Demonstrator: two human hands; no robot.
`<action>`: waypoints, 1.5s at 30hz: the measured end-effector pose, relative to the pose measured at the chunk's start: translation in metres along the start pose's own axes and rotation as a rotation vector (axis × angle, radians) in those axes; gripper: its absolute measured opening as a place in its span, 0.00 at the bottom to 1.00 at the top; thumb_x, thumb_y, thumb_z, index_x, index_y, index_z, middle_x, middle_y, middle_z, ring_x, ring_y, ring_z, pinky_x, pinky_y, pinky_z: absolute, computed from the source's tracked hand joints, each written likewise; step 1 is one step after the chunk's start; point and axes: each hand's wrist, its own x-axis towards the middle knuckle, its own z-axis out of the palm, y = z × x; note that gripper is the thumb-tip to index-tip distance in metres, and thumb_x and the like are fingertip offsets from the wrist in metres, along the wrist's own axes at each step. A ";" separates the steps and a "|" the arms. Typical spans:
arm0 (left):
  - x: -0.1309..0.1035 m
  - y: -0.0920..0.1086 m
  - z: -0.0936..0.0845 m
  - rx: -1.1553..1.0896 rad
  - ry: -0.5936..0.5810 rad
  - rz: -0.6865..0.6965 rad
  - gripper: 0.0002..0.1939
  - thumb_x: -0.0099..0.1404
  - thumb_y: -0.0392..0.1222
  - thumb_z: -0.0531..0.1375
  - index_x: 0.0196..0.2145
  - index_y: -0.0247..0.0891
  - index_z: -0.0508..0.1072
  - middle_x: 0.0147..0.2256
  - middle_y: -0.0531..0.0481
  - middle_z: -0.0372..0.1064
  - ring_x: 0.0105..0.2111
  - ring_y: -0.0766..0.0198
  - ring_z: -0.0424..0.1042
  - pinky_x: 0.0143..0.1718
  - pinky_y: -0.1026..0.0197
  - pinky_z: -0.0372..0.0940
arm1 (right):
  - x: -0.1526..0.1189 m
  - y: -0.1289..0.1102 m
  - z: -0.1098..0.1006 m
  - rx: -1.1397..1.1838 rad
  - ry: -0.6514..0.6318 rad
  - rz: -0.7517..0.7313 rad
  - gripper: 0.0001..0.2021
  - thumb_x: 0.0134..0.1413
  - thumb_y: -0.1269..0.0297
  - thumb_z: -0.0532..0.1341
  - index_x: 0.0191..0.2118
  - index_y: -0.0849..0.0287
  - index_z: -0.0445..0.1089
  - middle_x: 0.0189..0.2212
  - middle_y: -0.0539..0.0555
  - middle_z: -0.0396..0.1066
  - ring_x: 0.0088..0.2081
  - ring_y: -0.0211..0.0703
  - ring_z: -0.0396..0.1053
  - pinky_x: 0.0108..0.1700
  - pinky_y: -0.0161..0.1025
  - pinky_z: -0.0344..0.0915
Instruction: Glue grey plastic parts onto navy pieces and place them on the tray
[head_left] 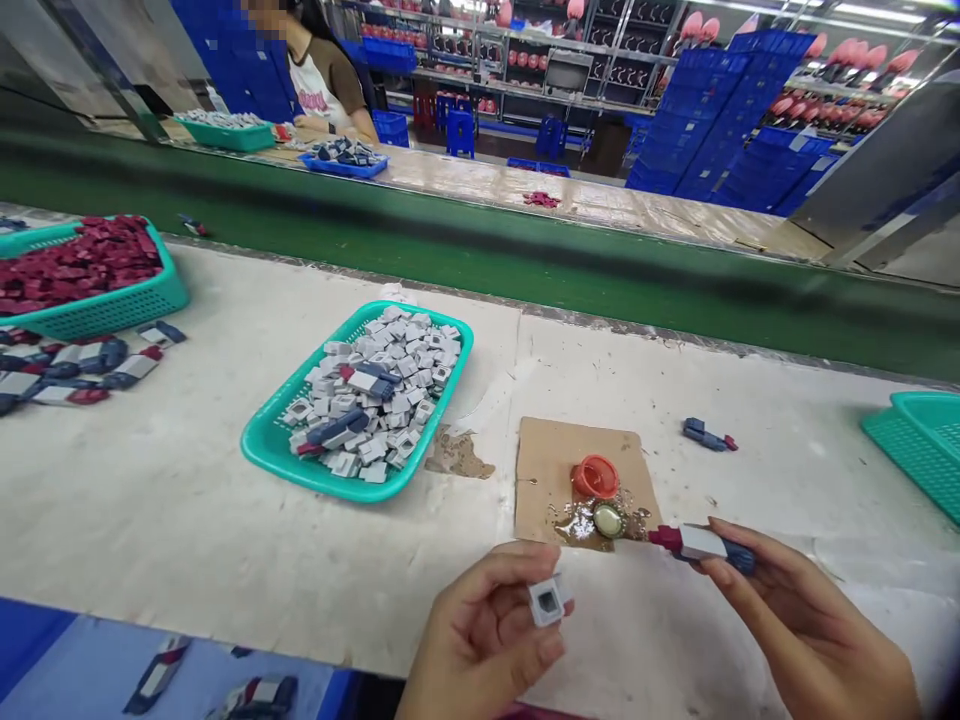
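Observation:
Between thumb and fingers, my left hand (487, 630) pinches a small white plastic piece (547, 602) with a square hole facing me. My right hand (814, 610) grips a joined plastic part (703, 542), dark red at its tip, white in the middle and navy blue at the end. That red tip points left, close to a bottle cap (609, 519) lying on a wet cardboard sheet (540, 445). Behind the bottle cap stands a small red cup (598, 478). A turquoise basket (259, 450) left of my hands holds many white pieces, with two joined parts on top.
A navy part with a red tip (709, 435) lies to the right. Another turquoise basket (911, 430) stands at the right edge. At left are a basket of dark red pieces (169, 275) and joined parts (97, 365). Across the green divider (450, 245), a person (330, 85) sits.

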 end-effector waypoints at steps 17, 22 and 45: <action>-0.005 -0.001 -0.008 -0.069 -0.053 0.016 0.13 0.52 0.48 0.67 0.35 0.44 0.76 0.33 0.51 0.74 0.28 0.71 0.72 0.30 0.71 0.64 | -0.003 -0.008 0.000 -0.333 -0.022 -0.327 0.14 0.57 0.51 0.55 0.43 0.52 0.68 0.34 0.47 0.75 0.31 0.36 0.74 0.31 0.25 0.70; -0.005 0.000 -0.010 0.006 0.035 -0.011 0.14 0.53 0.53 0.65 0.35 0.44 0.79 0.27 0.53 0.72 0.27 0.71 0.70 0.29 0.73 0.63 | 0.002 -0.011 0.004 -0.329 -0.066 -0.516 0.11 0.60 0.60 0.56 0.45 0.56 0.67 0.38 0.50 0.73 0.36 0.37 0.73 0.38 0.27 0.70; 0.001 -0.005 -0.019 0.153 0.097 -0.120 0.16 0.46 0.47 0.71 0.34 0.44 0.78 0.27 0.55 0.71 0.27 0.74 0.66 0.30 0.74 0.61 | 0.015 -0.017 0.022 -0.268 -0.198 -0.739 0.17 0.54 0.77 0.59 0.50 0.59 0.64 0.41 0.55 0.71 0.42 0.42 0.70 0.47 0.38 0.68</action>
